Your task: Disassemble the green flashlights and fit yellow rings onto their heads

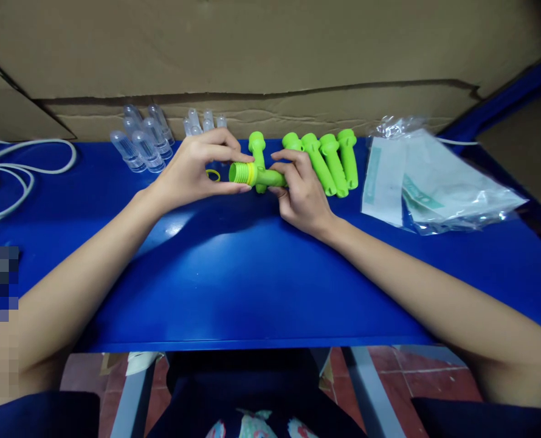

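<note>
A lime-green plastic handle (270,177) with a threaded end lies sideways between my two hands, over the blue table. Around its neck, behind the threads, sits a yellow ring (251,173). My left hand (202,163) has thumb and fingers closed about the threaded end, at the ring. The far end is gripped by my right hand (303,191), whose fingers hide part of it. Just behind stands or leans another green handle (257,146). A loose yellow ring (213,175) lies on the table by my left hand.
Several green handles (327,163) lie at the back, right of centre. Clear plastic tubes (145,143) stand at the back left, with smaller ones (197,121) beside them. Plastic bags (434,179) lie right, a white cable (28,167) left. Cardboard (270,55) walls the back.
</note>
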Demonstrator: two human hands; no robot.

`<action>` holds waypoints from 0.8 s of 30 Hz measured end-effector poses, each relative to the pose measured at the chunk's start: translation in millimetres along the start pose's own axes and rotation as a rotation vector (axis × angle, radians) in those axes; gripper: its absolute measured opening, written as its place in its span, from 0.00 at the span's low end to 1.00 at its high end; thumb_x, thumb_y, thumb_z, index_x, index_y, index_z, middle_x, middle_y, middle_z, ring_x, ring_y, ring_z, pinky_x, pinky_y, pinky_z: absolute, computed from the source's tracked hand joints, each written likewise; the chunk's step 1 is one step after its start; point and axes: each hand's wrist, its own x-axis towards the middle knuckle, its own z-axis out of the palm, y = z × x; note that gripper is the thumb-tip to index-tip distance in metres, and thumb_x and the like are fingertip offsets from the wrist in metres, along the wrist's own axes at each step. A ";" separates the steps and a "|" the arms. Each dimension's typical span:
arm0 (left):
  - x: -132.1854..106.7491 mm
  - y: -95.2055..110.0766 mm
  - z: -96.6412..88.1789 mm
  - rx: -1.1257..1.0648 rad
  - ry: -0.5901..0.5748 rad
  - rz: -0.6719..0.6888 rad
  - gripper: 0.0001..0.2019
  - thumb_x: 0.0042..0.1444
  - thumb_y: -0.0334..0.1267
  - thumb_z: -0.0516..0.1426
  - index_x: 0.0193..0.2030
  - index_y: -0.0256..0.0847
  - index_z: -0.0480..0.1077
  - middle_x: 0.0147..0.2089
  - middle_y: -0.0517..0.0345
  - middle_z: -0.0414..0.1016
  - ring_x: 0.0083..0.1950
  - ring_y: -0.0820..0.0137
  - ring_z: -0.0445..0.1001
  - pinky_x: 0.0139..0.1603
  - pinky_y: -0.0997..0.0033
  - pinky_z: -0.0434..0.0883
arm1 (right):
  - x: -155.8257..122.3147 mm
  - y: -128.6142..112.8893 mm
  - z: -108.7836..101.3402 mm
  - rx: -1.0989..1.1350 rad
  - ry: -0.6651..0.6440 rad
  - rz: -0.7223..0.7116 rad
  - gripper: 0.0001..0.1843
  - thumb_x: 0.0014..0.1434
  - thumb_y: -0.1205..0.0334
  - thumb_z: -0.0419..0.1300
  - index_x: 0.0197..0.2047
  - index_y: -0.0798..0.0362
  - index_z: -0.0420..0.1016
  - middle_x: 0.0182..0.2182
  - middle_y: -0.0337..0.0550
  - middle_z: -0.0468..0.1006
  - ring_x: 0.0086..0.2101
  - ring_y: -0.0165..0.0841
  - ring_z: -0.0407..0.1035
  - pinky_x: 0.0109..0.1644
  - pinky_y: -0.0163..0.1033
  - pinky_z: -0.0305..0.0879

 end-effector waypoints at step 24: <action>-0.1 16.7 -0.6 0.054 0.017 -0.119 0.19 0.54 0.56 0.72 0.40 0.45 0.77 0.43 0.54 0.81 0.44 0.62 0.79 0.46 0.60 0.75 | 0.3 -2.5 -2.9 -0.022 -0.027 -0.073 0.19 0.68 0.66 0.57 0.61 0.50 0.70 0.64 0.57 0.72 0.62 0.53 0.70 0.68 0.67 0.70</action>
